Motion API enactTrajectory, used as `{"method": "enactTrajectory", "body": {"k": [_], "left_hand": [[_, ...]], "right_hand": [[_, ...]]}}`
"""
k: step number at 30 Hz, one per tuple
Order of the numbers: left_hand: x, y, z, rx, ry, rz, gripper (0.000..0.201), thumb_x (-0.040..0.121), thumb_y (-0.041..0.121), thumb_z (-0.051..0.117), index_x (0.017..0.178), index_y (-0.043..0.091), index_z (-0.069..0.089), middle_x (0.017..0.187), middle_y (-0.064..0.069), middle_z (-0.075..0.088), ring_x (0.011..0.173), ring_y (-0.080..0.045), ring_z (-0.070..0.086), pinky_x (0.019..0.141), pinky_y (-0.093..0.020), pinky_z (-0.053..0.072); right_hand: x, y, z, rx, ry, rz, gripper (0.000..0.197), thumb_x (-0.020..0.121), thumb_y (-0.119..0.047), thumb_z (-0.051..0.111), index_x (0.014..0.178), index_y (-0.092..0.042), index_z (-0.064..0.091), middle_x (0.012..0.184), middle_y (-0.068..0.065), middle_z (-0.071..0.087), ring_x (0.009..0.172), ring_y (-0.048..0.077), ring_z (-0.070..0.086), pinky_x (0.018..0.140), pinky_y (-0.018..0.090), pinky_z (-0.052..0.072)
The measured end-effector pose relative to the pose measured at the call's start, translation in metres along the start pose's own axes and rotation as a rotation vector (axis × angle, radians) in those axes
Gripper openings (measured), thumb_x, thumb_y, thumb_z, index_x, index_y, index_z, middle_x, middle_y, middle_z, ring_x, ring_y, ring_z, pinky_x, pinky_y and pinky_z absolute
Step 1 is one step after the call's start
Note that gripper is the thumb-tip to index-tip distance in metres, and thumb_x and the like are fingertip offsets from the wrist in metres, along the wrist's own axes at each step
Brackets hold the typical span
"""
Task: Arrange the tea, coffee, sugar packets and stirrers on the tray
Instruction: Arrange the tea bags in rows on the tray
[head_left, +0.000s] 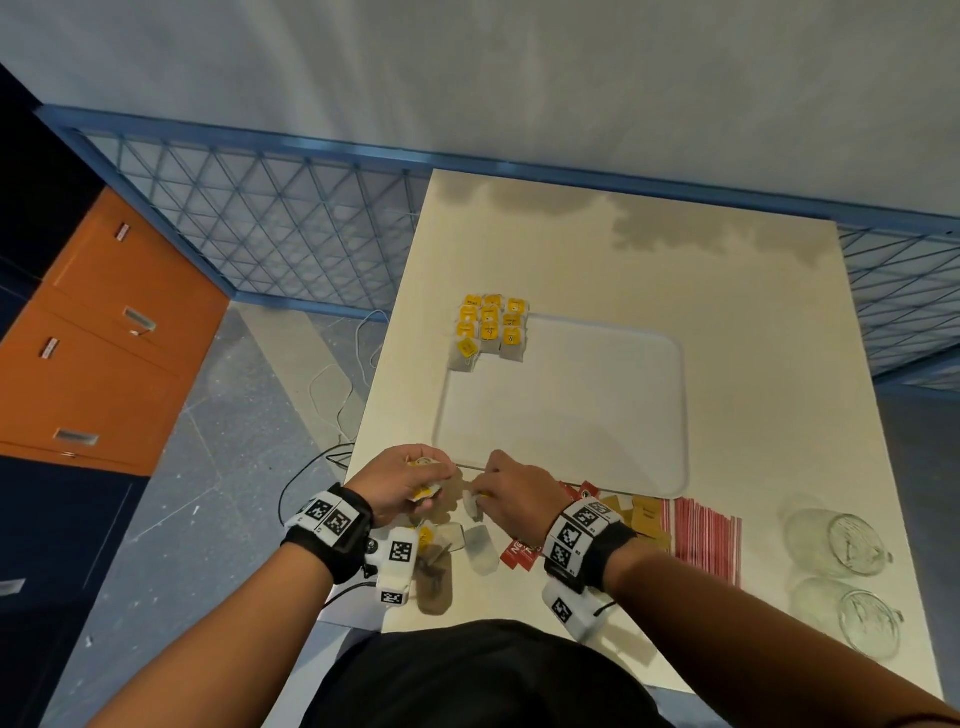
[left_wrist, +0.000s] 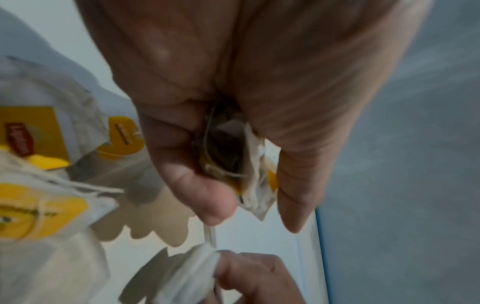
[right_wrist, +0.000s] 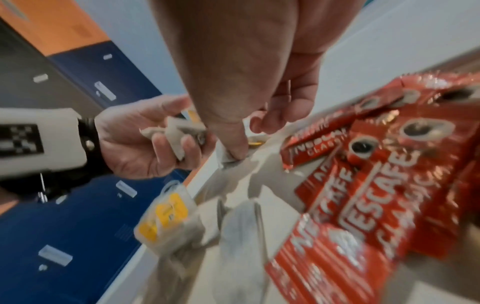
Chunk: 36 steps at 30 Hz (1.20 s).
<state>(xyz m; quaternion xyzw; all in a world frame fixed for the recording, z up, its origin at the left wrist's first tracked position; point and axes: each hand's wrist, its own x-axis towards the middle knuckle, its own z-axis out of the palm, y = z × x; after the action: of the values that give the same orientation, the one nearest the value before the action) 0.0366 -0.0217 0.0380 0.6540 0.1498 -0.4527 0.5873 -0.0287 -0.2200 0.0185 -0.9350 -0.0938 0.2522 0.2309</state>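
Near the table's front edge my left hand (head_left: 428, 480) grips a small bunch of tea bags (left_wrist: 249, 164), their yellow tags poking out of the fist. Just right of it my right hand (head_left: 483, 493) pinches one white tea bag (right_wrist: 228, 158) between thumb and fingers. Several tea bags with yellow tags (head_left: 491, 327) lie in rows in the far left corner of the white tray (head_left: 649, 415). Loose tea bags (head_left: 480, 545) lie under my hands. Red coffee sachets (right_wrist: 376, 185), brown sugar packets (head_left: 647, 514) and red-striped stirrers (head_left: 706, 535) lie along the tray's near side.
Two clear glass cups (head_left: 841, 540) lie on the table at the front right. The table's left edge (head_left: 363, 415) runs close to my left hand, with cables on the floor below. An orange and blue cabinet (head_left: 93, 338) stands to the left.
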Motion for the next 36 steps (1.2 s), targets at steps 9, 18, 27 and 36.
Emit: {"method": "enactTrajectory", "body": {"k": [9,18,27,36], "left_hand": [[-0.006,0.014,0.015,0.113,-0.108,0.026,0.027,0.090,0.031,0.074,0.106,0.010,0.074,0.079,-0.002,0.068,0.067,-0.015,0.063,0.052,-0.021,0.046],[-0.001,0.016,0.018,0.083,-0.106,0.107,0.026,0.093,0.022,0.070,0.108,0.002,0.072,0.092,-0.012,0.068,0.072,-0.020,0.061,0.051,-0.024,0.045],[0.004,0.023,0.021,-0.082,-0.144,0.129,0.010,0.095,0.020,0.067,0.100,0.013,0.071,0.092,-0.005,0.068,0.073,-0.015,0.060,0.054,-0.022,0.045],[0.013,0.033,0.031,-0.163,-0.154,0.145,0.020,0.097,0.011,0.061,0.115,0.007,0.067,0.093,-0.006,0.071,0.068,-0.015,0.062,0.047,-0.020,0.044]], "right_hand": [[-0.010,-0.002,-0.039,0.104,0.218,-0.034,0.023,0.103,-0.035,0.054,0.116,-0.029,0.072,0.114,-0.003,0.051,0.080,0.022,0.064,0.066,0.026,0.037],[-0.008,0.005,-0.042,0.284,0.318,-0.024,0.025,0.103,-0.029,0.054,0.119,-0.028,0.072,0.113,-0.007,0.054,0.088,0.011,0.059,0.071,0.021,0.041],[-0.006,0.007,-0.047,0.954,0.339,0.266,0.029,0.104,-0.034,0.055,0.129,-0.024,0.066,0.099,-0.006,0.068,0.080,0.003,0.065,0.076,0.025,0.051],[0.005,0.008,-0.057,1.314,0.265,0.350,0.033,0.103,-0.042,0.055,0.108,-0.016,0.076,0.102,0.012,0.077,0.071,0.017,0.061,0.063,0.027,0.050]]}}
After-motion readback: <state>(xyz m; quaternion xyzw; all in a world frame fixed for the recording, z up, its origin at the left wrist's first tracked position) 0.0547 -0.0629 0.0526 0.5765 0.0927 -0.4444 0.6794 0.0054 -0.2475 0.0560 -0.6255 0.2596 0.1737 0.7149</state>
